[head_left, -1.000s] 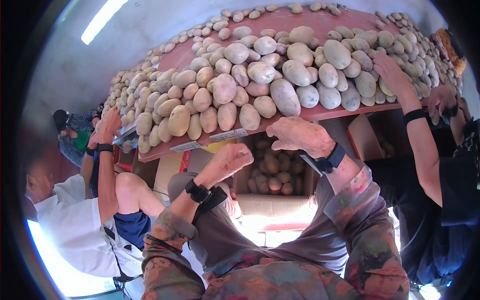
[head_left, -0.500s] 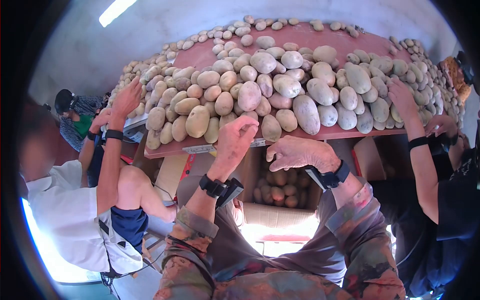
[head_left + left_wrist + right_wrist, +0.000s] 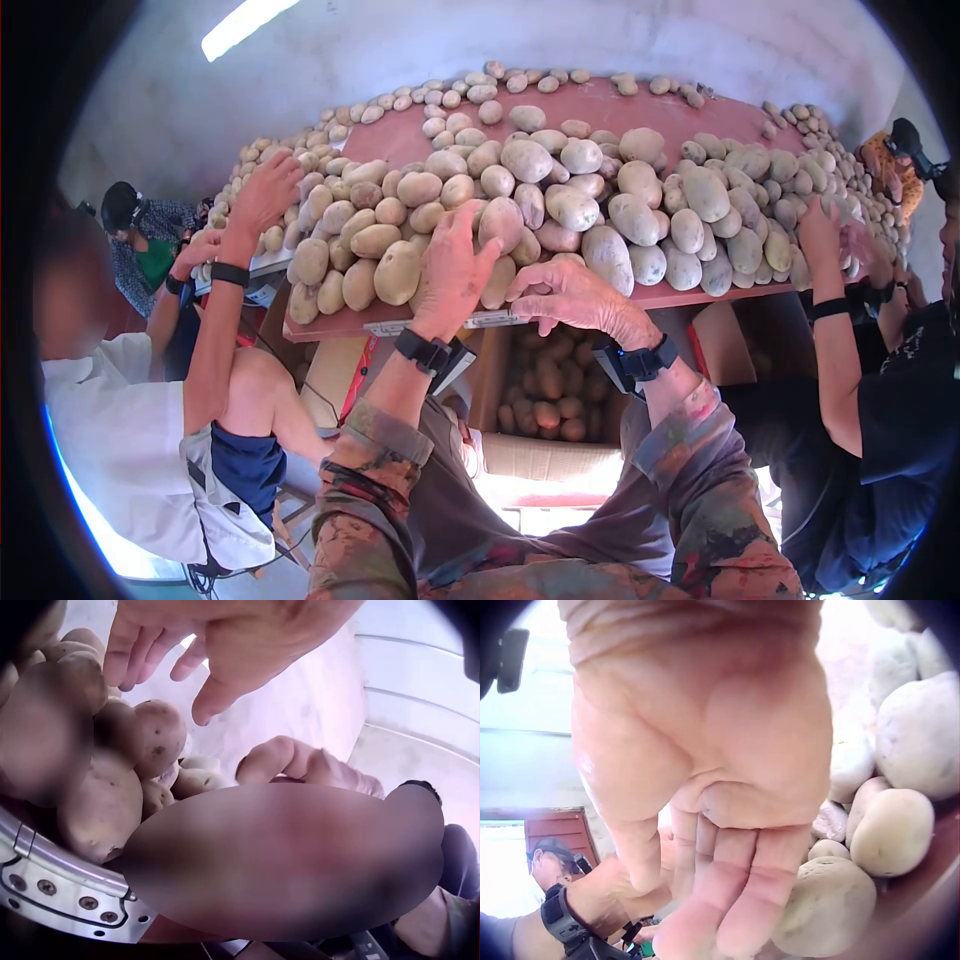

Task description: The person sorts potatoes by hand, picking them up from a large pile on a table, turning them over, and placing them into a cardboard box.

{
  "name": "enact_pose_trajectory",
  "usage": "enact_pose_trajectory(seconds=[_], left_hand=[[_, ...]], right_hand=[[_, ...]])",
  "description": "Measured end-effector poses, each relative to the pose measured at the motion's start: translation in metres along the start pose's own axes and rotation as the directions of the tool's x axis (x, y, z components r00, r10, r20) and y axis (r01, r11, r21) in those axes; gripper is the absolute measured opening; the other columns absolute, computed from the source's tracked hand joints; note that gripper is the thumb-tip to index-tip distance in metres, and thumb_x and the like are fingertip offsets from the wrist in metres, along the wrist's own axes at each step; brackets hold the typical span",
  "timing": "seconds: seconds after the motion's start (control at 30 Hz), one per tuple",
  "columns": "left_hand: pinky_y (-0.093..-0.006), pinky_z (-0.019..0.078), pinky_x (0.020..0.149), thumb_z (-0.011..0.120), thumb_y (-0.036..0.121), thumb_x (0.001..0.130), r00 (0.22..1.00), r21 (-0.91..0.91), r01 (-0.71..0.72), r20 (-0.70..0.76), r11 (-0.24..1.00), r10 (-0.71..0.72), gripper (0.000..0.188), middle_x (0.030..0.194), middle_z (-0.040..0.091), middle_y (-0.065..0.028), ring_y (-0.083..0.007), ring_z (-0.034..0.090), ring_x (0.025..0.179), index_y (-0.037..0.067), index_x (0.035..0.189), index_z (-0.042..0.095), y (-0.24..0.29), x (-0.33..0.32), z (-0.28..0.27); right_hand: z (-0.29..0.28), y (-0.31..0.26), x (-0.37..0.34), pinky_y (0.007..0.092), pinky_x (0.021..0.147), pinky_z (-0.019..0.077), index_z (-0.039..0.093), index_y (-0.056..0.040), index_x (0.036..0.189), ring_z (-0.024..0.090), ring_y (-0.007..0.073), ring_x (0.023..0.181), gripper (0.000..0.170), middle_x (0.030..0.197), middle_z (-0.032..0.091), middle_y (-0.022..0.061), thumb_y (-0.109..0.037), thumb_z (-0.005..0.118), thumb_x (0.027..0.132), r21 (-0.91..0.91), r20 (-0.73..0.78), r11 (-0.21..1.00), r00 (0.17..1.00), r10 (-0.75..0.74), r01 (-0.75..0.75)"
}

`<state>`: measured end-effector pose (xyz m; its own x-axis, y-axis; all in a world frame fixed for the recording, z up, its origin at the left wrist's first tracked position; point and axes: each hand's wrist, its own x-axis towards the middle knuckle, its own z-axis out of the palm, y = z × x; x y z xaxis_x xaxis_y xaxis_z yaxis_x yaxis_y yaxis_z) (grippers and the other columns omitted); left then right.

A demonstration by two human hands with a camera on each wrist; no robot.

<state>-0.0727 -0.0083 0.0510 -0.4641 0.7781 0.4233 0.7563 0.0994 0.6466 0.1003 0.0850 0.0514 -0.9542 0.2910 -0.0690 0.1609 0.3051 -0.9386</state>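
Observation:
A thick pile of potatoes [image 3: 575, 208] covers the front of a red table [image 3: 660, 294]. My left hand [image 3: 455, 275] reaches over the table's front edge, its fingertips beside a large pinkish potato [image 3: 502, 224]. In the left wrist view, the fingers of that left hand [image 3: 240, 652] are spread over the potatoes [image 3: 159, 736], with nothing between thumb and fingers. My right hand [image 3: 585, 298] hovers at the front edge, fingers loosely bent. Its bare palm [image 3: 705, 742] faces the camera in the right wrist view, with a potato [image 3: 826, 907] just beside the fingers.
Below the table edge, a cardboard box [image 3: 535, 455] holds several potatoes. Metal hinges [image 3: 490, 318] run along the edge. A person in a white shirt [image 3: 120, 440] works at the left, another in black [image 3: 890, 410] at the right, both reaching to the pile.
My left hand has moved up and forward from over the box to the pile's front potatoes. My right hand has shifted slightly left, staying near the table edge.

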Motion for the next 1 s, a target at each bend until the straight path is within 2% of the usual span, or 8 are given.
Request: enact_pose_trajectory(seconds=[0.2, 0.4, 0.63, 0.73, 0.83, 0.87, 0.93, 1.0], left_hand=[[-0.0475, 0.0455, 0.093, 0.076, 0.028, 0.081, 0.988, 0.306, -0.140, -0.012, 0.942, 0.151, 0.061, 0.118, 0.062, -0.0179, -0.0367, 0.055, 0.111, 0.005, 0.132, 0.052, -0.001, 0.005, 0.024], [-0.0482, 0.0453, 0.090, 0.077, 0.023, 0.079, 0.985, 0.413, -0.146, -0.023, 0.899, 0.171, 0.063, 0.115, 0.059, -0.0175, -0.0368, 0.053, 0.109, 0.005, 0.133, 0.050, 0.002, 0.012, 0.034], [-0.0492, 0.0447, 0.092, 0.075, 0.017, 0.079, 0.983, 0.327, -0.157, -0.043, 0.932, 0.180, 0.063, 0.119, 0.054, -0.0194, -0.0389, 0.052, 0.111, 0.006, 0.135, 0.048, 0.009, 0.009, 0.044], [-0.0468, 0.0470, 0.091, 0.074, 0.016, 0.077, 0.975, 0.148, -0.134, -0.157, 0.980, 0.157, 0.062, 0.117, 0.055, -0.0179, -0.0380, 0.055, 0.107, 0.004, 0.133, 0.050, 0.004, 0.013, 0.040], [-0.0340, 0.0521, 0.084, 0.074, 0.016, 0.074, 0.970, -0.516, -0.001, 0.207, 0.856, 0.126, 0.058, 0.119, 0.064, -0.0122, -0.0212, 0.063, 0.105, 0.003, 0.128, 0.059, 0.002, 0.009, 0.012], [-0.0340, 0.0521, 0.084, 0.074, 0.016, 0.074, 0.968, -0.517, -0.015, 0.206, 0.856, 0.141, 0.058, 0.119, 0.064, -0.0122, -0.0212, 0.063, 0.105, 0.003, 0.128, 0.059, 0.003, 0.003, 0.005], [-0.0301, 0.0520, 0.082, 0.075, 0.016, 0.073, 0.872, -0.495, 0.169, 0.479, 0.853, 0.105, 0.058, 0.116, 0.065, -0.0081, -0.0167, 0.061, 0.104, 0.002, 0.127, 0.060, 0.003, -0.008, -0.004], [-0.0305, 0.0508, 0.087, 0.074, 0.012, 0.073, 0.815, -0.458, 0.214, 0.571, 0.863, 0.101, 0.058, 0.116, 0.064, -0.0075, -0.0160, 0.061, 0.106, 0.003, 0.128, 0.059, 0.011, -0.017, -0.017]], right_hand=[[-0.006, 0.015, 0.003, 0.0249, 0.060, 0.0565, 0.066, 0.0009, 0.105, 0.065, 0.0127, 0.066, 0.022, 0.082, 0.068, 0.0054, -0.018, 0.066, 0.093, 0.101, -0.054, 0.995, 0.998, 0.014, -0.008], [-0.008, 0.032, 0.008, 0.0249, 0.060, 0.0567, 0.065, 0.0011, 0.103, 0.065, 0.0122, 0.068, 0.019, 0.084, 0.067, 0.0049, -0.016, 0.065, 0.094, 0.052, -0.055, 0.998, 0.998, 0.039, -0.036], [-0.010, 0.027, -0.001, 0.0248, 0.059, 0.0561, 0.065, 0.0006, 0.104, 0.065, 0.0116, 0.068, 0.019, 0.084, 0.067, 0.0047, -0.015, 0.065, 0.093, -0.024, -0.061, 1.000, 0.998, -0.001, -0.001], [-0.012, 0.028, -0.009, 0.0241, 0.059, 0.0546, 0.066, -0.0001, 0.102, 0.064, 0.0108, 0.063, 0.018, 0.082, 0.067, 0.0032, -0.016, 0.066, 0.093, 0.067, -0.144, 0.997, 0.989, -0.034, 0.044], [-0.020, 0.022, -0.018, 0.0251, 0.059, 0.0522, 0.066, -0.0003, 0.094, 0.064, 0.0103, 0.063, 0.012, 0.078, 0.067, 0.0034, -0.012, 0.064, 0.091, 0.095, -0.223, 0.995, 0.974, 0.033, -0.012], [-0.022, 0.020, -0.021, 0.0251, 0.059, 0.0522, 0.066, -0.0003, 0.094, 0.064, 0.0103, 0.063, 0.012, 0.078, 0.067, 0.0034, -0.012, 0.064, 0.091, 0.091, -0.235, 0.996, 0.972, 0.025, -0.003], [-0.025, 0.018, -0.027, 0.0250, 0.060, 0.0523, 0.067, -0.0023, 0.094, 0.065, 0.0101, 0.064, 0.011, 0.078, 0.068, 0.0029, -0.013, 0.065, 0.091, 0.022, -0.203, 1.000, 0.979, 0.001, 0.004], [-0.029, 0.028, -0.031, 0.0254, 0.060, 0.0523, 0.068, -0.0033, 0.095, 0.066, 0.0105, 0.065, 0.012, 0.079, 0.069, 0.0034, -0.014, 0.066, 0.090, 0.101, -0.188, 0.994, 0.982, -0.008, 0.028]])
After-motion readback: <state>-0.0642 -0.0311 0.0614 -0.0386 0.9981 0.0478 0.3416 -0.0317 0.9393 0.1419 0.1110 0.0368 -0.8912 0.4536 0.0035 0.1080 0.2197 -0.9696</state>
